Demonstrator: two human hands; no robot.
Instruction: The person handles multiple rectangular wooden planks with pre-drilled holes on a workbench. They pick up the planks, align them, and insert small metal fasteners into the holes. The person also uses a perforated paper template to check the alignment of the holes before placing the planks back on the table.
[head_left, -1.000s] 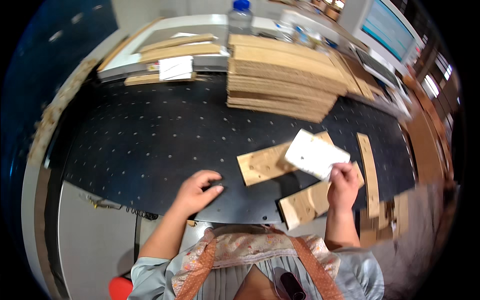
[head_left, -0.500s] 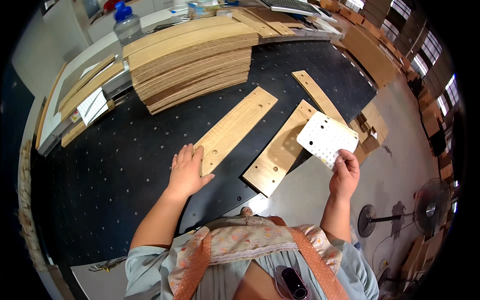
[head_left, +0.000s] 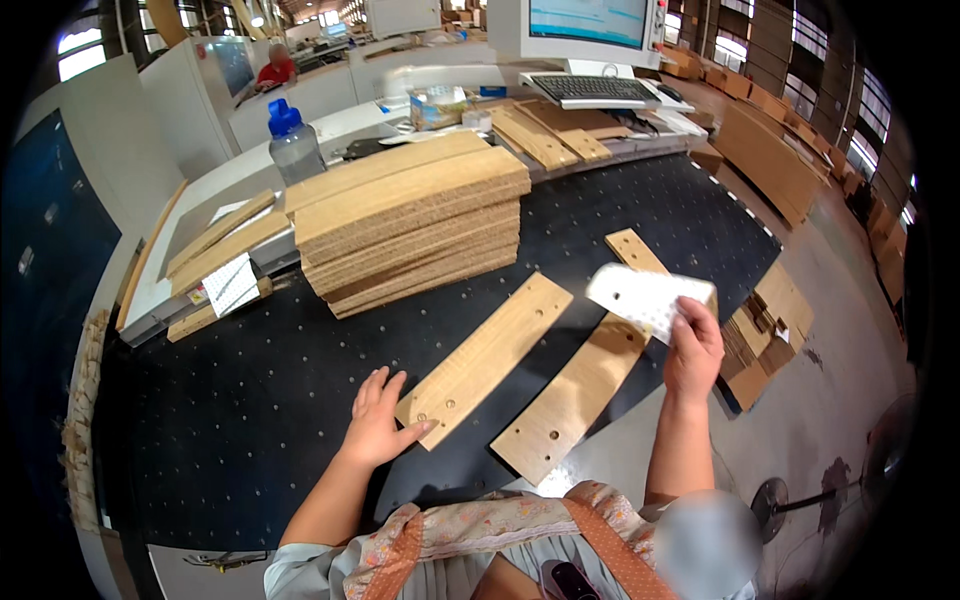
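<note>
My left hand (head_left: 380, 418) lies with fingers spread at the near end of a drilled wooden board (head_left: 490, 355). Its thumb rests on that end, while the fingers reach past the board's left side. In my right hand (head_left: 693, 350), a thin white sheet (head_left: 640, 298) with dots and a dark round spot is pinched at its right edge. Tilted, it hovers over the far part of a second drilled board (head_left: 570, 400) and hides some of it. Behind the sheet, a narrower board (head_left: 635, 250) shows only its far end.
A tall stack of boards (head_left: 415, 215) stands on the black studded tabletop (head_left: 250, 420). Behind are a blue-capped bottle (head_left: 295, 145), loose boards (head_left: 535, 135), a keyboard (head_left: 600, 90) and a monitor (head_left: 585, 25). Cardboard (head_left: 765, 330) sits beyond the right edge. A distant person (head_left: 277, 70) wears red.
The view has tilted up, bringing the monitor and the distant person into sight. The white sheet is angled flatter. My left fingers have shifted off the board's side, the thumb staying on it.
</note>
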